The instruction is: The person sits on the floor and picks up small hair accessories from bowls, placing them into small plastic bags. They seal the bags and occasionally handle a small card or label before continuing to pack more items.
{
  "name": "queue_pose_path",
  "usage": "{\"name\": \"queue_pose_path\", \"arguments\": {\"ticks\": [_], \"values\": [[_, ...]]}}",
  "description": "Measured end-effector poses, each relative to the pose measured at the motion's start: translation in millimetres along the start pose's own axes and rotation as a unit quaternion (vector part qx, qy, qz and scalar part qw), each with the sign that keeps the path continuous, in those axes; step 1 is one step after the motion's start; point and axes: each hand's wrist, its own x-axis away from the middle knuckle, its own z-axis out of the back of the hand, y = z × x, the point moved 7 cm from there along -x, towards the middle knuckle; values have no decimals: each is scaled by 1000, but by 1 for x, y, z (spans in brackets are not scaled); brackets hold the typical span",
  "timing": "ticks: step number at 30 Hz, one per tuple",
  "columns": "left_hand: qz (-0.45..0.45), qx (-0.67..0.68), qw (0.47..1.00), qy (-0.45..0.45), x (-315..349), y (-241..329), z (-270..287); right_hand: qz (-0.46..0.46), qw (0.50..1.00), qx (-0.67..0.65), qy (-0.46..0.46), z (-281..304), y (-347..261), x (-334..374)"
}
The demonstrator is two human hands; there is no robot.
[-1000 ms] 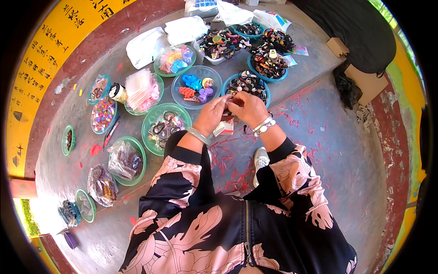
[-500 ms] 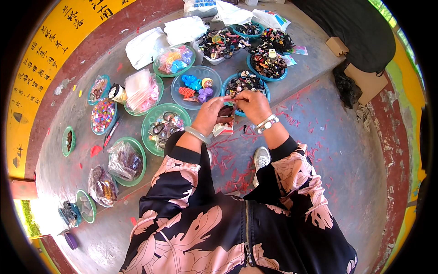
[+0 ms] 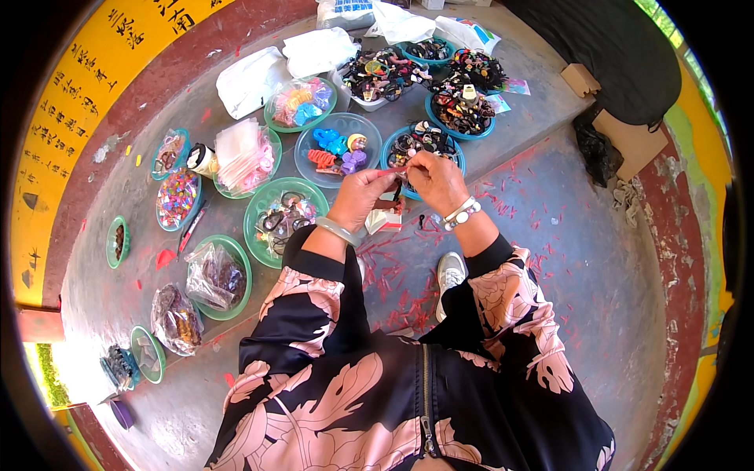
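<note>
In front of me, my left hand and my right hand meet with their fingertips pinched together. Between them is a small reddish-pink strip, partly covered by the fingers. A dark elastic band hangs just below the fingertips; which hand bears it is hard to make out. Beneath my left hand a small white and red box shows in part. Just beyond the hands stands a blue bowl of dark hair ties. To its left, a clear bowl contains colourful scrunchies.
Left of my knee is a green bowl with hair ties in clear wrapping. More bowls stand farther left and back, including a bowl of coloured beads. Red scraps litter the floor around my shoe. A utility knife lies at left.
The dark loop by my left hand's fingers has dropped mostly out of sight, leaving a narrow dark band hanging. My right hand's fingers have curled slightly closer over the strip.
</note>
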Motion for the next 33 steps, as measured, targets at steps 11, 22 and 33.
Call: {"name": "queue_pose_path", "arguments": {"ticks": [11,22,33], "values": [[-11,-35,994,101,1,5,15,-33,995,-84,-28,-16,11,1],[6,-21,994,109,2,4,19,-61,984,-158,-55,-27,19,2],[-16,41,996,77,4,9,16,-189,920,-322,-119,-23,23,2]]}}
